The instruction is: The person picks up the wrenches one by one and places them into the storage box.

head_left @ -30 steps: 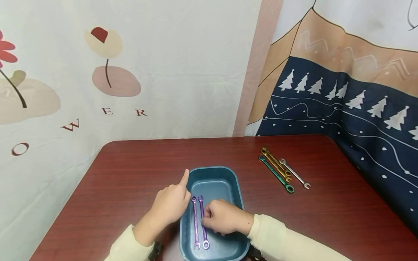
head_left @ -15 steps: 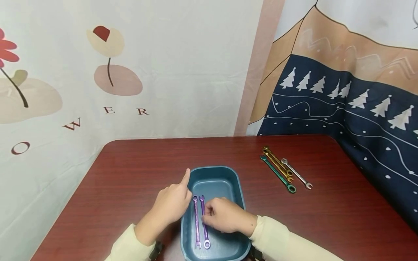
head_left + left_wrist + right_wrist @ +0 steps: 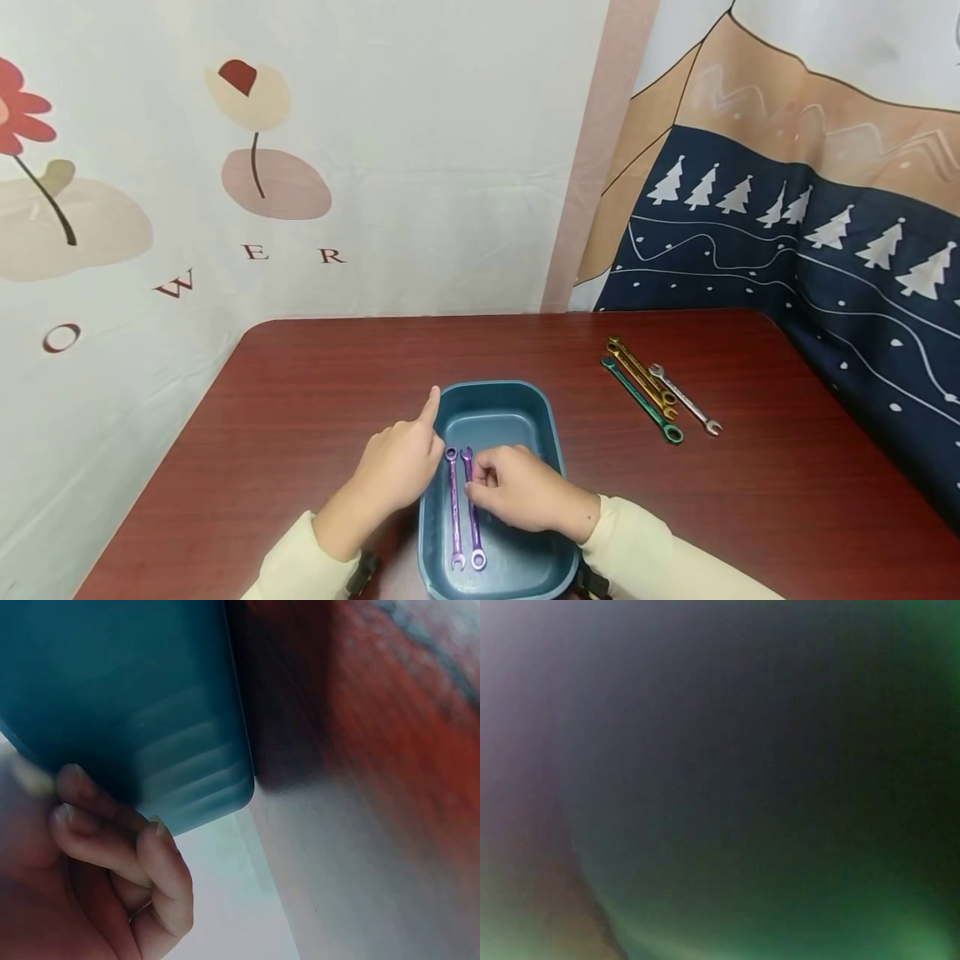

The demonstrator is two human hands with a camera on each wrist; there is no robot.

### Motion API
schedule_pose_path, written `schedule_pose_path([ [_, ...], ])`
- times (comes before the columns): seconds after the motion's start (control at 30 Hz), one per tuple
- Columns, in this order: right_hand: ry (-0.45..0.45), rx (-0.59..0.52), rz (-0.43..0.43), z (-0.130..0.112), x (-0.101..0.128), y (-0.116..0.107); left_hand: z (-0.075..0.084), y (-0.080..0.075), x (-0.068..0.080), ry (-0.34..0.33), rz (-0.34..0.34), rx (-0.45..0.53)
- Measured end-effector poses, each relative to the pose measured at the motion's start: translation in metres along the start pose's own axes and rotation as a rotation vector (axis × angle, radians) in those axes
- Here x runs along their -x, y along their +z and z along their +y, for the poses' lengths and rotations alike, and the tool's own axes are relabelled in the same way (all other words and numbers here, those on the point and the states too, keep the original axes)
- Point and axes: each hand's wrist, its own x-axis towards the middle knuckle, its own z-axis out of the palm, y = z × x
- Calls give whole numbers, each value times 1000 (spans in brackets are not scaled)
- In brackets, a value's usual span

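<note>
A blue-green plastic tray (image 3: 491, 396) stands near the table's front edge. Two purple combination wrenches lie side by side along its left half: a left wrench (image 3: 454, 508) and a right wrench (image 3: 474, 533). Against the tray's left rim my left hand (image 3: 397, 467) holds on, one finger straight and the others curled by the wall, as the left wrist view shows. My right hand (image 3: 528, 492) hovers over the tray, thumb and fingertips loosely bent beside the right wrench, part of which they cover. The right wrist view is too dark and blurred to show contact.
On the dark red table (image 3: 337, 367), to the right behind the tray, lie a green wrench (image 3: 643, 402), gold wrenches (image 3: 637, 371) and a silver wrench (image 3: 686, 401). A printed white cloth (image 3: 450, 167) and a navy cloth (image 3: 712, 242) hang behind the table.
My right hand has risen slightly and moved a little away from me along the right wrench, which stays in place. The left hand keeps its hold; the head view has shifted slightly.
</note>
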Motion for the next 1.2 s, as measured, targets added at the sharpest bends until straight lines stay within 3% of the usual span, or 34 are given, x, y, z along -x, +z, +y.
schedule_pose_path([
  [0.2, -6, -85, 11, -6, 4, -7, -1, 1, 0, -5, -3, 2],
  [0.63, 26, -183, 150, -11, 25, -45, 4, 0, -2, -16, -12, 14],
  [1.2, 66, -191, 237, 2, 37, -68, 2, 0, 2, -23, -9, 5],
])
